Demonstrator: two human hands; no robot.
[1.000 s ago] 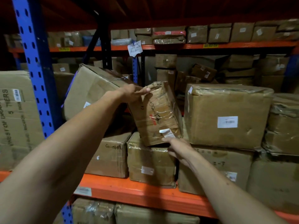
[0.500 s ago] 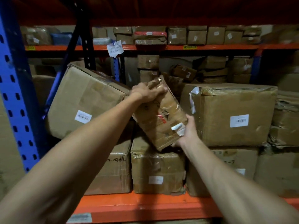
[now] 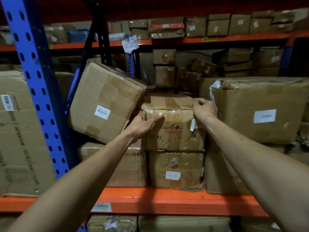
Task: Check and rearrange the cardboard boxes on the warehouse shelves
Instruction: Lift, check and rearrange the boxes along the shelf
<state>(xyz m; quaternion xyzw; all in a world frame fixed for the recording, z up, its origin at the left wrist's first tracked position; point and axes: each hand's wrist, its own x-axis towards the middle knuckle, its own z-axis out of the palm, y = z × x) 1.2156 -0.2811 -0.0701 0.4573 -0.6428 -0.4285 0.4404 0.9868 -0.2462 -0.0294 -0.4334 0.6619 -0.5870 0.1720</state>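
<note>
- Head view, centre of the frame: the taped cardboard box (image 3: 173, 124) sits upright and square on top of a lower labelled box (image 3: 175, 169), in the gap between its neighbours; it looks seated, so this one placement seems close to done.
- The left hand (image 3: 143, 124) clasps the box's left front edge, thumb across the face and fingers round the side.
- The right hand (image 3: 204, 108) is curled on the box's upper right corner, wedged against the big box at right (image 3: 257, 109); whether it grips or only presses, I cannot tell.
- Left of centre, a large tilted box (image 3: 105, 104) leans on one corner, its right edge touching the held box. By my judgement it is still to be straightened, and it crowds the left hand.
- The orange shelf beam (image 3: 167, 200) runs across the lower frame; a blue upright (image 3: 38, 91) stands at left.
- In the upper frame, the far rack (image 3: 234, 39) carries many small boxes, some askew; plenty of checking appears left.
</note>
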